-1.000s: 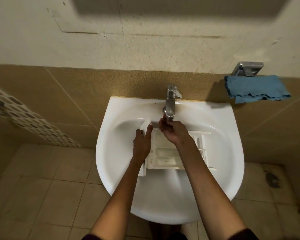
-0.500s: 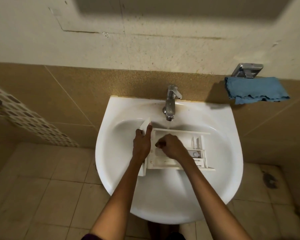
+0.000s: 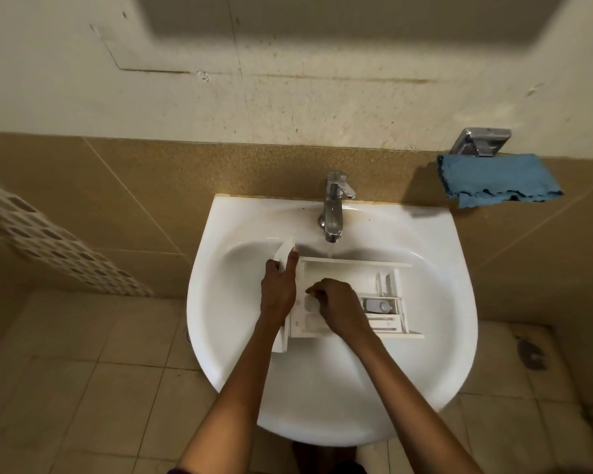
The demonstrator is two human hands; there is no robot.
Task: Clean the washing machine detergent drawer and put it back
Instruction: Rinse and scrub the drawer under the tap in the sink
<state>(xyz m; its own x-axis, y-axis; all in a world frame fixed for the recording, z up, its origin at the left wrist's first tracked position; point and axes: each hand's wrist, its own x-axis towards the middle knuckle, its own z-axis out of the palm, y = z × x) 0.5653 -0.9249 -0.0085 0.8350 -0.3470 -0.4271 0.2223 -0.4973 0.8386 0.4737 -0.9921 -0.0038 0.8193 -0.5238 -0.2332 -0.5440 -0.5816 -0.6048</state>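
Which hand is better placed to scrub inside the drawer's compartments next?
Right. The right hand sits over the compartments of the detergent drawer; the left hand grips its front panel, steadying it in the sink.

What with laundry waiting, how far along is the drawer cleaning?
Done: the drawer is out and lies in the sink. In hand: the left hand holds its front panel while the right hand, fingers curled, works inside a compartment. Left: finishing the wash and putting it back, since it sits in the sink now.
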